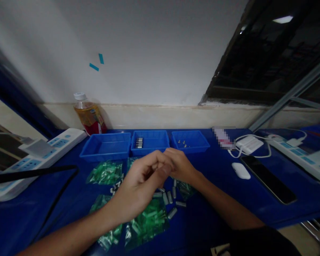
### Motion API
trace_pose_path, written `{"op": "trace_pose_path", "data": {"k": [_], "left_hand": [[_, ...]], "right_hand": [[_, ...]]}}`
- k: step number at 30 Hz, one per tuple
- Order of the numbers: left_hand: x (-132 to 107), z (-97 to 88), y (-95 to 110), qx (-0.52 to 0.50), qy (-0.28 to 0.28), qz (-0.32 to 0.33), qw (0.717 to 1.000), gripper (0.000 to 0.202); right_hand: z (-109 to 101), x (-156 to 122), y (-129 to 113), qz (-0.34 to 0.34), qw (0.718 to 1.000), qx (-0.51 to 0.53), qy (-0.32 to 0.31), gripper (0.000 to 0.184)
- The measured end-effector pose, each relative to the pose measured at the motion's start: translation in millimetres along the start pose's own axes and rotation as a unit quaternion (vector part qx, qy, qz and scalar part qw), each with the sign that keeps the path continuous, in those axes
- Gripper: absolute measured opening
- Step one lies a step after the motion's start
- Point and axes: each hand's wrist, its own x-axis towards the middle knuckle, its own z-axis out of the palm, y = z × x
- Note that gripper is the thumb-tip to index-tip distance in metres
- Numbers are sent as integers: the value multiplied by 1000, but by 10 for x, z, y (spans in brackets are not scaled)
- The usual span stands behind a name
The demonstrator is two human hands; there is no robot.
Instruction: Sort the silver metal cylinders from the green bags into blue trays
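On my feed the left hand (141, 185) and right hand (181, 166) are pinched shut fingertip to fingertip, whatever they nip hidden, while the loose metal cylinders (169, 196) lie flat just beneath that meeting point, mostly pointing away from me, among green bags (149, 220).

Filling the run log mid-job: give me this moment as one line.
left hand and right hand meet at fingertips, grasp hidden | under them: loose silver cylinders, green bags | behind: three blue trays
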Motion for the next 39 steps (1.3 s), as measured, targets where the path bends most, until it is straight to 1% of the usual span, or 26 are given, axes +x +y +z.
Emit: {"op": "trace_pose_path", "data": {"k": [2,4,7,10,12,14,17,20,23,26,29,32,35,37,38,39], "left_hand": [[60,89,-182,39,-22,6,999,29],[123,100,-412,139,-41,3,989,20],[178,-9,-704,302,-41,-15,952,17],[175,-119,-843,371,-99,-29,923,19],[159,-138,-881,387,-120,-42,913,20],[142,-132,-913,398,-109,-55,909,21],[114,-134,-978,379,-103,-60,918,22],[80,-157,-1026,358,-111,-63,925,23],[50,-145,-1020,371,-102,-72,920,22],[32,-95,-981,398,-82,-75,911,23],[24,-58,-947,409,-89,-64,906,27],[24,-57,-936,406,-94,-56,907,23],[37,-74,-938,397,-69,-57,914,16],[47,-80,-927,379,-43,-67,922,12],[50,-77,-914,365,-30,-73,928,11],[50,-67,-895,348,-19,-78,934,11]], "right_hand": [[18,-136,35,7,1000,-17,2,18],[38,-197,49,15,999,-26,14,17],[64,-215,22,6,999,-32,22,18],[88,-227,-17,-11,999,-40,10,18],[105,-240,-31,-12,999,-37,2,18],[125,-250,-36,-9,999,-31,0,17],[156,-253,-42,-1,1000,-25,-15,15],[192,-244,-61,8,999,-25,-34,14],[236,-234,-87,8,999,-24,-43,15],[278,-226,-103,1,999,-19,-41,14],[301,-224,-106,2,999,-15,-40,12],[301,-223,-106,8,999,-11,-43,11],[300,-227,-104,15,999,-5,-42,10],[309,-234,-104,18,999,0,-29,5],[318,-239,-105,19,1000,4,-16,6],[329,-244,-108,19,1000,6,0,11]]}}
